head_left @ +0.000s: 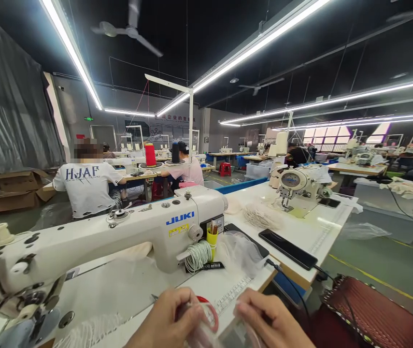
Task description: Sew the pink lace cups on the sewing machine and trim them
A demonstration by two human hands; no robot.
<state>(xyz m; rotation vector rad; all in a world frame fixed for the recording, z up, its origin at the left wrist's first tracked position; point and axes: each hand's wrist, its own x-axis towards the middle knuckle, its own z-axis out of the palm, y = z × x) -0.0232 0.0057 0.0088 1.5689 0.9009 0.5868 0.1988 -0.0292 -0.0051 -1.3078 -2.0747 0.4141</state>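
Note:
At the front edge of the table, my left hand (173,316) is closed, thumb against fingers, on thin see-through material (206,338). A whitish strand shows at its fingertips. A red loop (211,311), like a scissors handle, sticks out by this hand, and a dark metal tip shows on its other side; whether the hand holds it or it lies beneath cannot be made out. To the right, my right hand (269,319) pinches more of the see-through material. A white sewing machine (101,241) stands just beyond both hands, with white cords (90,331) lying to the left.
A coil of pale cord (198,256), a yellow holder (212,239) and a clear bag (240,251) lie by the machine. A black phone (288,248) rests on the right table near a second machine (295,181). A red seat (383,309) is at right. Co-workers sit beyond.

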